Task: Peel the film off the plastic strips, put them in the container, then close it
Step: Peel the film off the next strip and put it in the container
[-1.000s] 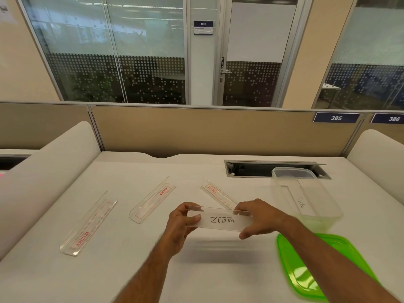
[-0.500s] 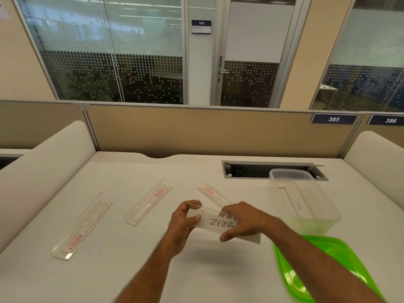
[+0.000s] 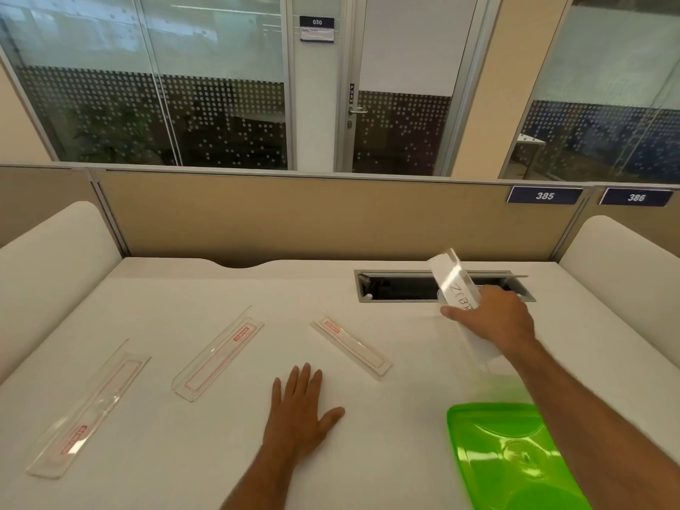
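Observation:
My right hand (image 3: 495, 318) grips a clear plastic strip (image 3: 453, 279) marked "ZEBR", tilted steeply with its upper end toward the back. The strip's lower end reaches into the clear container (image 3: 482, 366), which my hand and forearm largely hide. My left hand (image 3: 300, 410) rests flat on the white table with fingers spread, holding nothing. Three clear strips with red-printed film lie on the table: one at the far left (image 3: 86, 410), one left of centre (image 3: 219, 353), one in the middle (image 3: 351, 342). The green lid (image 3: 504, 454) lies flat at the front right.
A rectangular cable opening (image 3: 401, 287) is cut into the table at the back right. A beige partition (image 3: 294, 215) closes off the rear, with padded white dividers (image 3: 51, 259) on both sides.
My left hand let go of the "ZEBR" strip and dropped flat onto the table. My right hand carried the strip right and back, tipping it upright over the container.

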The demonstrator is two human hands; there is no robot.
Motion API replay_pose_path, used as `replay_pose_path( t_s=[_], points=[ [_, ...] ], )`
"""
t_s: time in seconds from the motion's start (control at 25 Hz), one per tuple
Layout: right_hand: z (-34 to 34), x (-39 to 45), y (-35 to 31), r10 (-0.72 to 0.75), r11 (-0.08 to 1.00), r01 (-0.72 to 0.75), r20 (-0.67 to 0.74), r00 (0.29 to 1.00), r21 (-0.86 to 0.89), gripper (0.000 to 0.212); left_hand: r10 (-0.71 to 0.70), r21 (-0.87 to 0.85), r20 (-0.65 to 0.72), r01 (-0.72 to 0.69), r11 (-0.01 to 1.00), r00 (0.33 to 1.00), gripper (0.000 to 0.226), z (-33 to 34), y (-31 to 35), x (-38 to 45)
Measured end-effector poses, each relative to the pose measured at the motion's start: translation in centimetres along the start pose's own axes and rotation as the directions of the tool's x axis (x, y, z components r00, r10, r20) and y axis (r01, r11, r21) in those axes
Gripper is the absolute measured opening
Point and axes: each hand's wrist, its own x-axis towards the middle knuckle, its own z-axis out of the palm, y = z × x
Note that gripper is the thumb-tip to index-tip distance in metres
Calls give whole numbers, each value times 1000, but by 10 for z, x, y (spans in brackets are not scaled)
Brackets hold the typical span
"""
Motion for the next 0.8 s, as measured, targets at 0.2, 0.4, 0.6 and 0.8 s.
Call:
replay_pose_path(
  t_s=[0.2, 0.4, 0.6, 0.8],
  points=[
    [4, 26, 40, 180, 980, -177, 27, 983, -85, 75, 7, 34, -90, -4, 999, 996, 100, 15, -5, 13],
    [31, 33, 52, 242, 968, -230, 128, 962, -100, 70, -7, 46, -72, 10, 999, 997, 103, 8, -7, 33],
    [58, 38, 47, 243, 967, -218, 215, 946, -132, 56, -23, 47, -65, 26, 999, 998, 103, 8, -6, 43],
    [82, 40, 46, 238, 961, -183, 283, 929, -208, 51, -35, 69, -70, 39, 997, 997, 103, 8, -6, 48]
  ],
)
